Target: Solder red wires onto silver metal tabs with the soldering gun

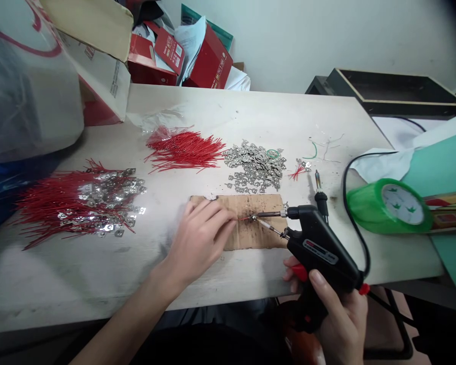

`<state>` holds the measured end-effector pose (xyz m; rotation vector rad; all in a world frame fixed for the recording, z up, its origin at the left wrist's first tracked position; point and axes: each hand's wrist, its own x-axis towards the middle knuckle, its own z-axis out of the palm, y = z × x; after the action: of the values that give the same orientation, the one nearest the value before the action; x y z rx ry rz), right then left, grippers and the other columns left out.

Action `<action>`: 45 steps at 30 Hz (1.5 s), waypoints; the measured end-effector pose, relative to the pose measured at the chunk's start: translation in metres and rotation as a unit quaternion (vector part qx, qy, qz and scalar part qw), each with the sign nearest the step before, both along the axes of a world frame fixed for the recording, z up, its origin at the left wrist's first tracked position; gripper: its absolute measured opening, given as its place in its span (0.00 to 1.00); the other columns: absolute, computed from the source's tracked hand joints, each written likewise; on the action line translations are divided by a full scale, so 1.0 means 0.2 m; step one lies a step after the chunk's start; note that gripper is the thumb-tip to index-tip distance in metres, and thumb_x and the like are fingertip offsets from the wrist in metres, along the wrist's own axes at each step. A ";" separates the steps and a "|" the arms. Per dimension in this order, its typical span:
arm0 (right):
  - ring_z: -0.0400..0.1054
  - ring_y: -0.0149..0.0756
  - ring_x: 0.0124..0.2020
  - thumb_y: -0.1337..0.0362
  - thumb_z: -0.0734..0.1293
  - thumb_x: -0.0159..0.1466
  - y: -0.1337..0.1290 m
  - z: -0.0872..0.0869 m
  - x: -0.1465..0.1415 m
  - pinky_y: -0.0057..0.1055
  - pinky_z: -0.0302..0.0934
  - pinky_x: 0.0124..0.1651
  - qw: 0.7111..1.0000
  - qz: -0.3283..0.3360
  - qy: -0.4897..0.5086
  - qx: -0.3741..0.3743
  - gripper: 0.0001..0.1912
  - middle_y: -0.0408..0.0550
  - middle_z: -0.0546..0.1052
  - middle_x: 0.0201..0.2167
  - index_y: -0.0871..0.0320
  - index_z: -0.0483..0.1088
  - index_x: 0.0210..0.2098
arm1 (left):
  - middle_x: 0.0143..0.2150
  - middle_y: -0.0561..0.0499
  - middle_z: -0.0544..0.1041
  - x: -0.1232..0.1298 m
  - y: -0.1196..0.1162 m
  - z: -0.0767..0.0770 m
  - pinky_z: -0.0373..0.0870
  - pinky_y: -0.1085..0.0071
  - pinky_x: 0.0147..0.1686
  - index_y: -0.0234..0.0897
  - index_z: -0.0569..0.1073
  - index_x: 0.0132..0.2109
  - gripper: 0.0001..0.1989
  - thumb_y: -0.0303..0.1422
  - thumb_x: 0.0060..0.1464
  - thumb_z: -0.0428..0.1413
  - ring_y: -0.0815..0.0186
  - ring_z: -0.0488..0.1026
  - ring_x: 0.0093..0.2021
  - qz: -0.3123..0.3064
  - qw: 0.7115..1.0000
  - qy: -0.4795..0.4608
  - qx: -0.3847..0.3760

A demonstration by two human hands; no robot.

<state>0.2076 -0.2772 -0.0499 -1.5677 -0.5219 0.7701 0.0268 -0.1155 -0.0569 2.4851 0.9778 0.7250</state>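
Note:
My left hand (199, 238) rests on a piece of brown, scorched cardboard (260, 238), its fingertips pinching a thin red wire (243, 218). My right hand (340, 317) grips a black electric soldering gun (319, 248), whose metal tip (260, 218) reaches the wire's end on the cardboard. Behind the cardboard lie a loose heap of red wires (184, 150) and a heap of small silver metal tabs (254, 166). To the left is a pile of red wires joined to silver tabs (87, 203).
The pale work table (99, 274) holds a small black tool (321, 198), thin loose wires (325, 149) and a green tape roll (389, 205). A black cord (351, 213) curves beside the gun. Red boxes (209, 63) and cardboard (99, 76) stand beyond the table.

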 end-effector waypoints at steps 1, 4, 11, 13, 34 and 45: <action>0.71 0.37 0.27 0.56 0.71 0.65 0.00 0.00 0.00 0.35 0.65 0.31 1.000 0.004 -0.006 0.003 0.11 0.52 0.81 0.36 0.57 0.81 0.38 | 0.41 0.52 0.79 0.00 0.00 0.00 0.60 0.60 0.47 0.39 0.75 0.44 0.05 0.29 0.69 0.54 0.62 0.70 0.43 0.001 1.000 0.002 -0.001; 0.72 0.39 0.28 0.57 0.71 0.66 0.00 -0.01 0.00 0.37 0.67 0.32 1.000 0.012 -0.020 0.013 0.10 0.52 0.82 0.37 0.57 0.80 0.39 | 0.41 0.52 0.79 0.00 0.00 0.00 0.60 0.60 0.47 0.39 0.75 0.43 0.06 0.29 0.69 0.54 0.62 0.69 0.43 0.001 1.000 0.005 0.000; 0.73 0.42 0.30 0.57 0.71 0.65 0.00 -0.01 0.01 0.39 0.68 0.33 0.999 0.011 -0.031 0.019 0.10 0.54 0.81 0.38 0.57 0.81 0.38 | 0.41 0.52 0.79 0.01 0.01 0.00 0.60 0.60 0.47 0.39 0.76 0.44 0.06 0.29 0.69 0.53 0.62 0.70 0.43 -0.004 1.000 0.009 0.002; 0.72 0.42 0.30 0.57 0.72 0.65 0.00 -0.02 0.01 0.39 0.68 0.33 0.999 0.016 -0.038 0.017 0.10 0.54 0.81 0.39 0.57 0.81 0.38 | 0.41 0.52 0.79 0.01 0.01 0.00 0.60 0.60 0.47 0.39 0.75 0.44 0.06 0.29 0.69 0.53 0.62 0.70 0.43 -0.005 1.000 0.009 0.001; 0.71 0.38 0.27 0.54 0.72 0.64 -0.03 -0.03 0.02 0.34 0.62 0.28 0.998 0.018 -0.050 -0.032 0.12 0.53 0.81 0.37 0.57 0.81 0.38 | 0.41 0.52 0.79 0.02 0.01 0.01 0.59 0.60 0.48 0.40 0.76 0.43 0.07 0.30 0.69 0.53 0.63 0.70 0.43 0.004 1.000 0.011 -0.009; 0.71 0.37 0.27 0.54 0.72 0.64 -0.04 -0.03 0.02 0.33 0.63 0.27 0.996 0.025 -0.068 -0.047 0.13 0.53 0.82 0.37 0.56 0.81 0.39 | 0.41 0.53 0.78 0.01 0.02 0.00 0.59 0.61 0.47 0.39 0.76 0.43 0.06 0.29 0.68 0.54 0.63 0.70 0.42 0.002 1.000 0.004 -0.004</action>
<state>0.2118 -0.2845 -0.0556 -1.7089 -0.6340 0.7385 0.0293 -0.1125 -0.0560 2.4808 0.9871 0.7118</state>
